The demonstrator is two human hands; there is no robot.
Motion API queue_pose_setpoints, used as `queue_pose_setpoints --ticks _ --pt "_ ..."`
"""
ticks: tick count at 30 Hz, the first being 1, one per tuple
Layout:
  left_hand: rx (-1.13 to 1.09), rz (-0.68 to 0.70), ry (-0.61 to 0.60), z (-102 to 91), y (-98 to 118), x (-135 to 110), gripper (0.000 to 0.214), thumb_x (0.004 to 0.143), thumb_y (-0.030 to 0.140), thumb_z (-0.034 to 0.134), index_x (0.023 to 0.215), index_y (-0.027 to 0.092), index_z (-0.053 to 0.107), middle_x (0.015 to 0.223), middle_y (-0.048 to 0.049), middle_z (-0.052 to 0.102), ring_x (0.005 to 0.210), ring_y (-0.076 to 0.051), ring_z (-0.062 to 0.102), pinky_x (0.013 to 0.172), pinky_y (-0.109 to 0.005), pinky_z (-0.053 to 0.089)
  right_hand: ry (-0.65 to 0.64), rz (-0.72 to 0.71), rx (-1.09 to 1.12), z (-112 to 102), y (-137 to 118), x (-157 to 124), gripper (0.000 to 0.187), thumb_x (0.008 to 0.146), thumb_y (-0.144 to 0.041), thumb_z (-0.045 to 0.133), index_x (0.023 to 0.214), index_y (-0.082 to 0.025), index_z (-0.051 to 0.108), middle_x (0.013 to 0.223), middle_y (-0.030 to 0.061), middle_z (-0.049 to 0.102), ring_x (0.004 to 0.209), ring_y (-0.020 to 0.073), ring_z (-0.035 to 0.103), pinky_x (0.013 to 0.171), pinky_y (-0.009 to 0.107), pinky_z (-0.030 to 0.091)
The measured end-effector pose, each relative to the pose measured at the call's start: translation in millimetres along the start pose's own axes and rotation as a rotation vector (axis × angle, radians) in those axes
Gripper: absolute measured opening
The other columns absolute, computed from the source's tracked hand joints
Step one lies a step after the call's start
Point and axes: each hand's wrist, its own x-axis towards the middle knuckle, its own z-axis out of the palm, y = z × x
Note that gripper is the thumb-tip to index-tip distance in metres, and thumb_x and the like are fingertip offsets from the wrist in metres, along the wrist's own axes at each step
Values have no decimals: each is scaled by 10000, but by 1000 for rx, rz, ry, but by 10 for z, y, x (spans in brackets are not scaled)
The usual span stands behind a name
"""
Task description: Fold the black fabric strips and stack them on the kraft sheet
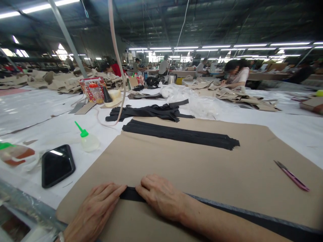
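A long black fabric strip (131, 194) lies across the tan sheet (196, 168) in front of me and runs off to the lower right. A grey edge shows along its far side on the right. At the strip's left end, the fingertips of my left hand (97, 206) are closed together on it. My right hand (160, 195) is a short gap to the right, its fingers curled and thumb pressed on the same strip. The right forearm covers part of the strip. Beyond my hands, a neat stack of black strips (176, 133) rests on the sheet.
Pink-handled thread snips (292, 176) lie to the right. On the left are a phone (58, 165) and a green-tipped squeeze bottle (89, 141). Loose black strips (148, 112) and clear plastic (191, 99) lie farther back. A hose (117, 57) hangs down. People work behind.
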Motion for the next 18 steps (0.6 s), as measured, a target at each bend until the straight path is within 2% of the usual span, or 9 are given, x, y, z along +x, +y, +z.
queue_pose_setpoints --ticks 8,18 --pt "27 0 -81 -28 97 58 465 891 250 484 1344 334 418 1069 41 652 940 -125 583 832 -249 446 19 -20 -48 -19 -19 -48 156 934 -131 430 1048 -145 536 894 42 525 796 173 453 733 289 379" --pt "81 -80 -173 26 167 71 497 871 420 530 1329 503 356 1010 45 631 915 -154 561 787 -299 402 -19 3 -65 -113 20 -233 133 932 -161 453 1037 -160 535 911 37 534 808 181 450 757 307 364"
